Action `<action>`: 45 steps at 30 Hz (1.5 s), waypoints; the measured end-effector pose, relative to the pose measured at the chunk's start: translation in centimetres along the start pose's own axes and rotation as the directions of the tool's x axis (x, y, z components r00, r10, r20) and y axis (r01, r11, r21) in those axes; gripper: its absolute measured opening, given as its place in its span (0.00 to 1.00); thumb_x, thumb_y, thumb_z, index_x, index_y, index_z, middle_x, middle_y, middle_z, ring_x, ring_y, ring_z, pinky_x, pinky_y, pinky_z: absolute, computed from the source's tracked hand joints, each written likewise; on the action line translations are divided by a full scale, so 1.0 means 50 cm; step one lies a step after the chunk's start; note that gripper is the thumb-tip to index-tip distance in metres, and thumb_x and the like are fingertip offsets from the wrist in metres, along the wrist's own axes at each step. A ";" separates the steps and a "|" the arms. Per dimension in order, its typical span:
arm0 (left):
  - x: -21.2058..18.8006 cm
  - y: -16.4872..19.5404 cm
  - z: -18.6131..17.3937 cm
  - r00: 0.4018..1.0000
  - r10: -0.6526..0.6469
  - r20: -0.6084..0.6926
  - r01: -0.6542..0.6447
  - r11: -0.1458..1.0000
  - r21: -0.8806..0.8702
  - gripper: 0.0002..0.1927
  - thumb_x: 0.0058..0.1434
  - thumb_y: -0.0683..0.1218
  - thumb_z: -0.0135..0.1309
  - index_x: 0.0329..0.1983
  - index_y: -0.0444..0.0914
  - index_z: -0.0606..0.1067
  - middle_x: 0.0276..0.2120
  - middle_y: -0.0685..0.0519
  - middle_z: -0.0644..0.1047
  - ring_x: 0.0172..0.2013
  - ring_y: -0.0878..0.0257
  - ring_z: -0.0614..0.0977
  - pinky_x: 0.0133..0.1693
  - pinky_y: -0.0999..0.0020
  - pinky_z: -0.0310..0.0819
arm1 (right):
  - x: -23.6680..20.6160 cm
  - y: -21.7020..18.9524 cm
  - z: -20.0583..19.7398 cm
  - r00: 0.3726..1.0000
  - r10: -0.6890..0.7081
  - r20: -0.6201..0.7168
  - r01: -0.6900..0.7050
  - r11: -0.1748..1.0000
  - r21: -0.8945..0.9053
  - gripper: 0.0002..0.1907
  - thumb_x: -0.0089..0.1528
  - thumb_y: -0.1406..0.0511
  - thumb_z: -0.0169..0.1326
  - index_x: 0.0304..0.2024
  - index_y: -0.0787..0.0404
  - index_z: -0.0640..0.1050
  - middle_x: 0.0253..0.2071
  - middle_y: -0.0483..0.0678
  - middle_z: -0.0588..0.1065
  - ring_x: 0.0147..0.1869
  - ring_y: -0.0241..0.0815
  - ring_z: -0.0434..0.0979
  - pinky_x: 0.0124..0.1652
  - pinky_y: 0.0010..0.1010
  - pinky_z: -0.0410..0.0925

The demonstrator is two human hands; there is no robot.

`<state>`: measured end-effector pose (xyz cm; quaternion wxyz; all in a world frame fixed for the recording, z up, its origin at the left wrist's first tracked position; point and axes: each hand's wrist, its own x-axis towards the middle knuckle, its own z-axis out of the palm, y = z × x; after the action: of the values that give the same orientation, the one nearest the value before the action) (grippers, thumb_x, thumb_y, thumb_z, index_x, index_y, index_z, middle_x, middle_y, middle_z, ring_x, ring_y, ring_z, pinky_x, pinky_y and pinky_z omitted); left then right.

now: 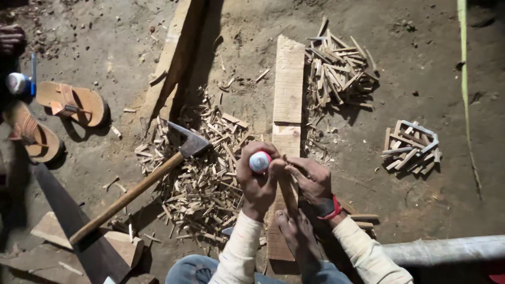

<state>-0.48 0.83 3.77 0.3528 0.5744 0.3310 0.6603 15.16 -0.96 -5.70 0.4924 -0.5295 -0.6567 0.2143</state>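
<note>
My left hand (pixel 256 181) is closed around a small white bottle with a pink cap (pixel 260 161), held upright over a long wooden plank (pixel 288 84) that lies on the dirt floor. My right hand (pixel 311 181), with a red band at the wrist, rests on the plank just beside the bottle, fingers touching a thin wooden stick; whether it grips the stick I cannot tell. My bare foot (pixel 295 234) presses on the near end of the plank.
A hatchet (pixel 142 184) with a wooden handle leans on a heap of wood chips (pixel 202 179). Two piles of cut sticks (pixel 336 71) (pixel 411 147) lie to the right. Sandals (pixel 71 102) and another bottle (pixel 18 83) sit at left. A grey pipe (pixel 447 248) lies at the lower right.
</note>
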 end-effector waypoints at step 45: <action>0.117 0.092 0.074 0.970 0.224 -0.098 -0.211 0.970 0.124 0.25 0.61 0.38 0.70 0.55 0.39 0.69 0.36 0.53 0.76 0.33 0.66 0.78 0.38 0.73 0.77 | 0.018 -0.019 -0.019 0.993 -0.098 0.059 0.099 0.995 -0.023 0.12 0.56 0.72 0.59 0.44 0.65 0.79 0.44 0.52 0.78 0.45 0.51 0.81 0.43 0.36 0.72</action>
<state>2.26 3.45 11.15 0.2263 0.5886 0.3218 0.7063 15.58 -0.68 -4.14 0.4766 -0.4964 -0.6985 0.1965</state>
